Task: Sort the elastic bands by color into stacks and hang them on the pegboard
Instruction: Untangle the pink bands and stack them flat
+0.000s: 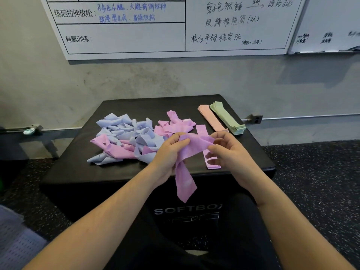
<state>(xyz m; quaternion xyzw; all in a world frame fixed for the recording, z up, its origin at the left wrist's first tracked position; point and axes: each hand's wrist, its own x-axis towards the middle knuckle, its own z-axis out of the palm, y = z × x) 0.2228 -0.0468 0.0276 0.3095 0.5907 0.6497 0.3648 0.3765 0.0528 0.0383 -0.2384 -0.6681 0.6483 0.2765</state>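
A grey, rough wall stands at the back, with a big white board full of writing hung on it. Below it sits a black padded box with a smooth top on a speckled floor.

On the left of the box top lies a messy heap of soft pale blue and purple-pink stretchy bands, all twisted and mixed up. Next to it is a smaller loose pile of pink-purple bands.

In the middle, the left hand grips one end of a thin, crumpled pink-purple band, and the right hand pinches the other end. The hands are a little apart, and the band's loose tail hangs down over the front of the box.

Just under the right hand lies a flat, started stack of pink-purple bands. Far right, at the back corner, are two neat flat stacks side by side: a pale peach-pink stack and a taller light green stack.

So the peach and green bands look sorted. The pink-purple stack has only begun, and the blue ones are not stacked yet. No pegboard shows here, so the hanging seems still to do.
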